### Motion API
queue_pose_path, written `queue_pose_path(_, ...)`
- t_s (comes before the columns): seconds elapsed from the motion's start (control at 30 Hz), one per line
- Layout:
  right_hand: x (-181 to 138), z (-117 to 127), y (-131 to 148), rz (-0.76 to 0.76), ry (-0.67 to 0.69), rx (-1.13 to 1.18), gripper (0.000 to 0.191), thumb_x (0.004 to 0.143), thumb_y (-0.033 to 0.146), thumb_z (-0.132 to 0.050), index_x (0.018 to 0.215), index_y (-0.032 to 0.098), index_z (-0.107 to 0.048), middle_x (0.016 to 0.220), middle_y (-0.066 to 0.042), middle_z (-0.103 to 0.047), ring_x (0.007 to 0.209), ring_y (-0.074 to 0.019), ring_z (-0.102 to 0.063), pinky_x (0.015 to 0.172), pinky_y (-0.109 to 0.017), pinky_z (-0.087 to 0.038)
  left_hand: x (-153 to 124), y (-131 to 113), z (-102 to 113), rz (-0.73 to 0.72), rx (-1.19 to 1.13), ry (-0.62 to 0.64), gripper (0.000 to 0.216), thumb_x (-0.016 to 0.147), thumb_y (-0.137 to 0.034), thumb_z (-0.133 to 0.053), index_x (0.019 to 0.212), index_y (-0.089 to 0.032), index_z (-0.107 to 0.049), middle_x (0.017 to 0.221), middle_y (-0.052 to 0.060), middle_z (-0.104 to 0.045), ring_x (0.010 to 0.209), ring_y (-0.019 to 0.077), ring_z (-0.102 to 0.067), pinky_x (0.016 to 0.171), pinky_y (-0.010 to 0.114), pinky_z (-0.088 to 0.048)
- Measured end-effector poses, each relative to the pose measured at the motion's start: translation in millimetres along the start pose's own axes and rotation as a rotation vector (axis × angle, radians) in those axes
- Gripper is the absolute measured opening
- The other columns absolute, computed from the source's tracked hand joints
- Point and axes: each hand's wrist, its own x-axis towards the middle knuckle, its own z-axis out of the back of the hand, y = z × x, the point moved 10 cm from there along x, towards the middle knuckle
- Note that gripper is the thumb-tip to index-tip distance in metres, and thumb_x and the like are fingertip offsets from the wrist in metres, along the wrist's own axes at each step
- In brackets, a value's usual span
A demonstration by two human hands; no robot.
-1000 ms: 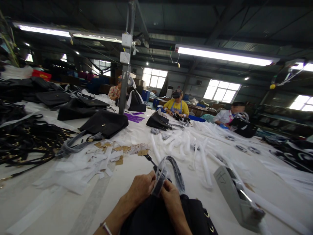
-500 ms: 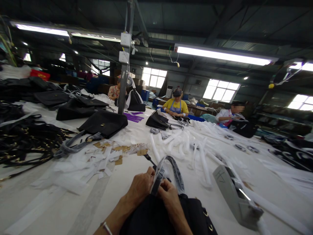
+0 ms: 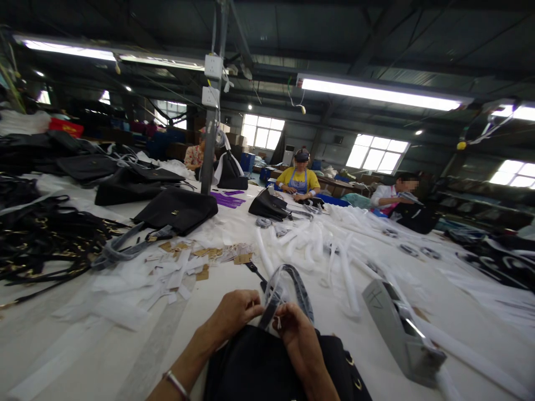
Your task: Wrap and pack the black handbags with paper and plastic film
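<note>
A black handbag lies on the white table right in front of me. Its looped handle, wrapped in clear plastic, stands up above it. My left hand is closed on the left leg of the handle, fingers curled round the wrapping. My right hand pinches the same leg just to the right, with a small white scrap between its fingertips. Both wrists rest on the bag.
A grey tape dispenser stands to the right. White foam strips and paper scraps litter the table. Black bags and straps lie left. Three other people work at the far end, by a pole.
Both hands have slid slightly down the handle towards the bag, and my right hand now shows a white scrap at its fingertips. The view has shifted a little.
</note>
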Motion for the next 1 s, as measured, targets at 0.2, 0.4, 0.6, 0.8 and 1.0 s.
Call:
queue_pose_path(0.2, -6.1, -3.3, 3.7, 0.023, -0.009, 0.068, 0.027, 0.069, 0.043, -0.084, 0.075, 0.021, -0.07, 0.064, 0.003, -0.058, 0.071, -0.0135, -0.059, 0.069, -0.025, -0.05, -6.2, 9.9, 0.0, 0.08, -0.329, 0.184, 0.016, 0.073, -0.034, -0.063, 0.074, -0.018, -0.059, 0.063, -0.005, -0.055, 0.059, 0.0119, -0.048, 0.055, 0.022, -0.032)
queue_pose_path(0.4, -5.9, -11.9, -0.7, -0.004, 0.087, 0.055, 0.032, 0.07, 0.042, -0.084, 0.083, 0.018, -0.069, 0.048, 0.01, -0.037, 0.042, -0.0024, -0.03, 0.041, -0.015, -0.028, -15.6, 15.8, -8.5, 0.157, -0.454, 0.342, 0.016, 0.066, -0.027, -0.062, 0.067, -0.019, -0.049, 0.055, -0.008, -0.041, 0.05, 0.0087, -0.034, 0.046, 0.023, -0.023)
queue_pose_path(0.6, -11.7, -23.9, -1.5, -0.052, 0.206, 0.069, 0.026, 0.077, 0.038, -0.08, 0.086, 0.016, -0.069, 0.044, 0.014, -0.025, 0.038, -0.0011, -0.011, 0.036, -0.015, -0.014, -13.1, 22.3, -4.4, 0.169, -0.611, 0.303, 0.024, 0.062, -0.025, -0.066, 0.082, -0.015, -0.057, 0.066, -0.004, -0.055, 0.054, 0.0096, -0.046, 0.05, 0.021, -0.033)
queue_pose_path(0.8, -19.3, -25.3, 14.3, -0.029, 0.127, 0.142, 0.03, 0.074, 0.034, -0.082, 0.095, 0.015, -0.071, 0.05, 0.009, -0.044, 0.041, -0.0028, -0.036, 0.041, -0.016, -0.035, -4.8, 31.3, 25.2, 0.146, -0.761, 0.047, 0.035, 0.069, -0.032, -0.069, 0.096, -0.014, -0.055, 0.069, -0.003, -0.058, 0.053, 0.0099, -0.052, 0.051, 0.022, -0.041)
queue_pose_path(1.0, -20.1, -11.5, 6.9, -0.102, -0.027, 0.095, 0.04, 0.057, 0.018, -0.089, 0.094, 0.018, -0.073, 0.1, -0.009, -0.073, 0.081, -0.0203, -0.069, 0.063, -0.027, -0.056, -7.4, 46.4, 69.5, 0.132, -1.033, -0.374, 0.053, 0.069, -0.036, -0.076, 0.11, -0.017, -0.049, 0.077, -0.004, -0.057, 0.053, 0.0066, -0.047, 0.049, 0.019, -0.038)
